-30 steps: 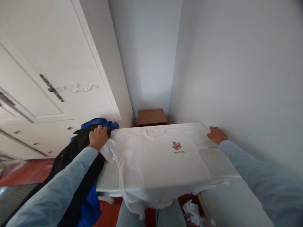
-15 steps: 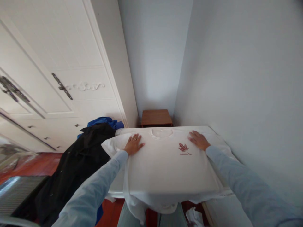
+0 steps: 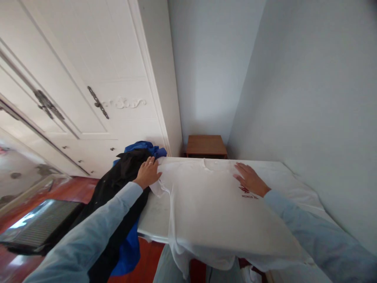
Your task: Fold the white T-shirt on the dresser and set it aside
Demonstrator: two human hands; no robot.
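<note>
A white T-shirt (image 3: 206, 208) lies spread over a white table (image 3: 156, 220), its neckline at the far edge and its hem hanging over the near edge. It has a dark red leaf print (image 3: 244, 190) with lettering on the chest. My left hand (image 3: 149, 173) is at the shirt's left sleeve, beside the black garment, with fingers stretched out. My right hand (image 3: 250, 179) is open over the chest, its palm and fingers partly covering the leaf print. Neither hand grips the cloth.
A black garment (image 3: 118, 184) and blue cloth (image 3: 144, 147) hang by the table's left end. A white wardrobe (image 3: 129, 59) stands at left, a wooden stool-like piece (image 3: 206, 144) behind the table. A grey wall (image 3: 309, 98) borders the right. A ribbed dark object (image 3: 44, 228) lies on the red floor.
My left hand has moved outward from the shirt's shoulder to its sleeve. My right hand now partly covers the leaf print. The camera view has turned a little to the left.
</note>
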